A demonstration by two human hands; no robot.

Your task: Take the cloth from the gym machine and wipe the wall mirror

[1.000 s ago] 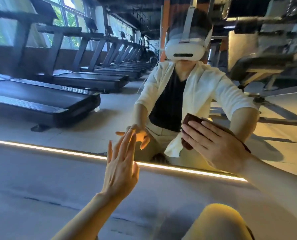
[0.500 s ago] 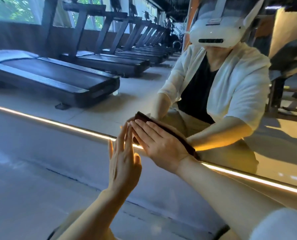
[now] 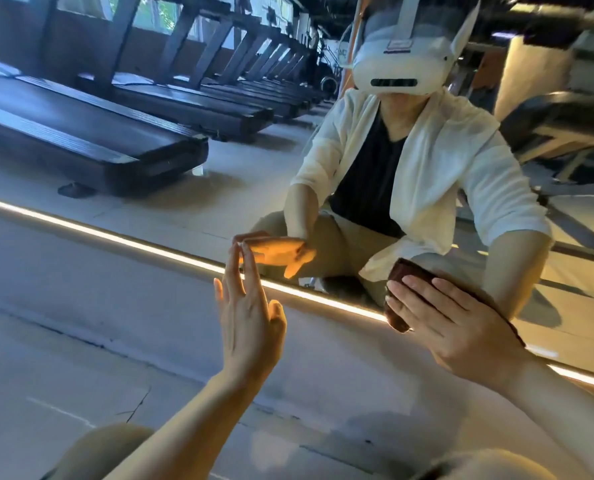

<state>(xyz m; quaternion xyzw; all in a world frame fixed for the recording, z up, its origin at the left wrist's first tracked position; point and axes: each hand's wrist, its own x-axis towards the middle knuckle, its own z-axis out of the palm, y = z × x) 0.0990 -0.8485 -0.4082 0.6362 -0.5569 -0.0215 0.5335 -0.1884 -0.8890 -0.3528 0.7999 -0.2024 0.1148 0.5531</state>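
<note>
The right hand point(image 3: 451, 317) lies flat, fingers spread, pressing a dark brown cloth point(image 3: 397, 317) against the wall mirror point(image 3: 219, 174) low at the near right, just above the lit strip point(image 3: 115, 237) along its bottom edge. The left hand point(image 3: 245, 306) is open and holds nothing, its fingertips touching the glass to the left. Wiping is under way; next the cloth probably needs a firm sweep across glass not yet covered.
</note>
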